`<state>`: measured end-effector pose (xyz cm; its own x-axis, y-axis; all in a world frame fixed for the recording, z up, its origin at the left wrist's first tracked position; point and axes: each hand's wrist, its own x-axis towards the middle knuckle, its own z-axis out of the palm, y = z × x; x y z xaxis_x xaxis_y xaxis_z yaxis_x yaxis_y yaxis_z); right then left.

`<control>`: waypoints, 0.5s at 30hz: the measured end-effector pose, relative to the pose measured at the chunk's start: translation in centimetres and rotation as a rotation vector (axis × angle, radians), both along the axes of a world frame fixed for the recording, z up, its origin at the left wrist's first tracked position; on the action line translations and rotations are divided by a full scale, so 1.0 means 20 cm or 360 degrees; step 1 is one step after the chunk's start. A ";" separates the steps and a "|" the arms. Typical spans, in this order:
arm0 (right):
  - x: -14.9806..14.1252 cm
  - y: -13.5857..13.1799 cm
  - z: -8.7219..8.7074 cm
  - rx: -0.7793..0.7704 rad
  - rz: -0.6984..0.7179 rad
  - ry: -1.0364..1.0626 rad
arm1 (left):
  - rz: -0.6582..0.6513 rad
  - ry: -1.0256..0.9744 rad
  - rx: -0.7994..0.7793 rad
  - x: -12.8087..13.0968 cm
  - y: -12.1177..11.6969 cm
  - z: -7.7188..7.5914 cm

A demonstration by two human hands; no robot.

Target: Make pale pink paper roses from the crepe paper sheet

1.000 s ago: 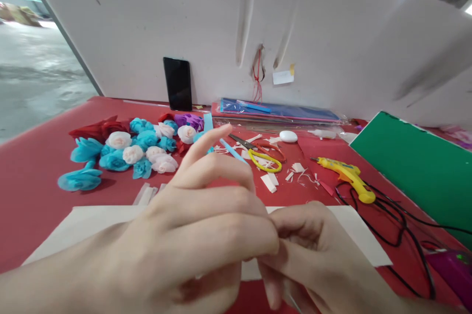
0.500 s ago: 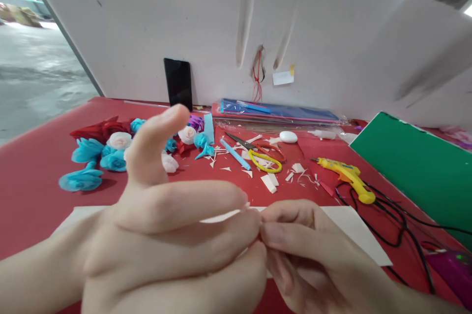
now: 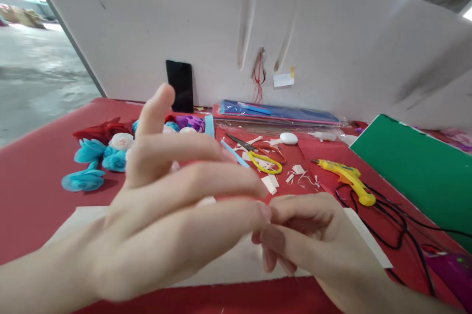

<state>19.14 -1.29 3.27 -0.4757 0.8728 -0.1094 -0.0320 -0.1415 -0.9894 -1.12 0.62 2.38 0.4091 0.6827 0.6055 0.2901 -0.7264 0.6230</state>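
My left hand (image 3: 191, 205) is held over the white sheet with its back to me. Its upper fingers are fanned out, while its lowest visible fingertip meets the fingertips of my right hand (image 3: 309, 235). The thumb and forefinger of my right hand are pinched together at that spot. Whatever lies between the fingertips is too small or too hidden to make out. Under both hands a white paper sheet (image 3: 236, 265) lies on the red tabletop (image 3: 33, 181).
Blue, white, red and purple paper flowers (image 3: 83, 180) lie left. Scissors (image 3: 265, 160), white paper scraps (image 3: 269, 184) and a blue pen (image 3: 235, 151) lie beyond the hands. A yellow glue gun (image 3: 346, 178) with black cable lies right, near a green board (image 3: 416, 171). A phone (image 3: 180, 85) leans behind.
My left hand has turned and lifted, its fingers fanning apart and uncovering more of the white sheet. My right hand stays pinched in nearly the same place.
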 end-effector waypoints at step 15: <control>0.03 0.17 -0.05 0.1618 -0.0020 -0.0033 | -0.0111 -0.0097 -0.0556 0.06 0.00 0.08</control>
<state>19.84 2.14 2.25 -0.4725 0.5617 0.6791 -0.0090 0.7675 -0.6410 0.05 0.68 3.91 0.4323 0.8244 0.3654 0.2023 -0.4836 0.8516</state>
